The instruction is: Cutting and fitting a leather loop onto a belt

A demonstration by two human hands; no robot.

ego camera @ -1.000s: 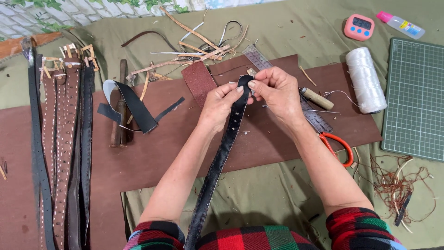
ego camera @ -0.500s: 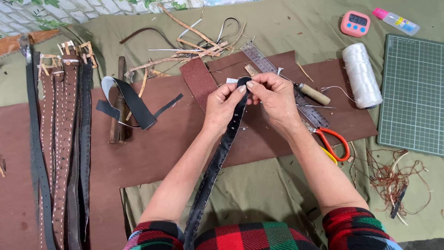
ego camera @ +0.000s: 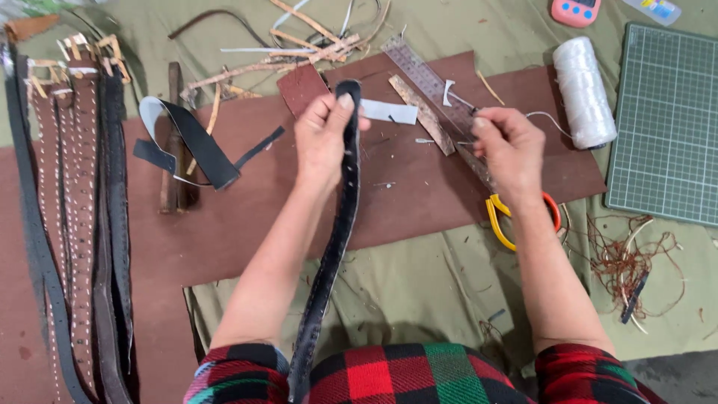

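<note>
The left hand point(ego camera: 323, 138) pinches the far end of a black leather strap point(ego camera: 336, 232), holding it raised above the brown leather sheet point(ego camera: 247, 217), presumably so its stitch holes face up. The right hand point(ego camera: 512, 150), fingers closed, grips thin white thread point(ego camera: 540, 114) leading toward the spool point(ego camera: 585, 90). The strap is long, narrow and dark, trailing toward the person's lap.

The long black leather strap point(ego camera: 338, 224) looks matt and grainy, dotted with punched holes. Under it lies a smooth, dull reddish-brown leather sheet point(ego camera: 419, 209) on creased olive cloth point(ego camera: 419, 292). The white thread spool point(ego camera: 583, 91) has a slight sheen, and the clear plastic ruler point(ego camera: 426, 75) is glossy
</note>
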